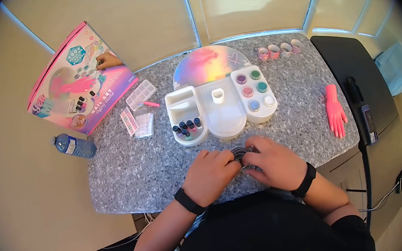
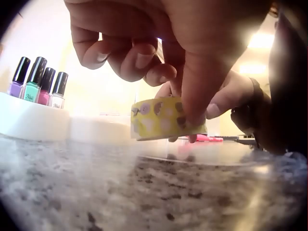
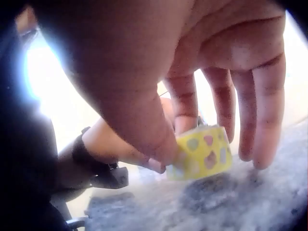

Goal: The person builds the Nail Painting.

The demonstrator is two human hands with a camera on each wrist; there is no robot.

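My left hand and right hand meet near the front edge of the speckled counter. Between them they pinch a small round roll, whose top shows dark and silvery rings. The left wrist view shows its yellow side with a pattern of coloured shapes, my left thumb pressing on it. In the right wrist view my right thumb and a finger grip the patterned roll close over the counter, while the other fingers extend down beside it. A white nail art station stands just beyond my hands.
The station holds several nail polish bottles and pots of colour. To the left are a nail kit box, a water bottle and clear cases. Several small patterned rolls and a pink model hand lie right.
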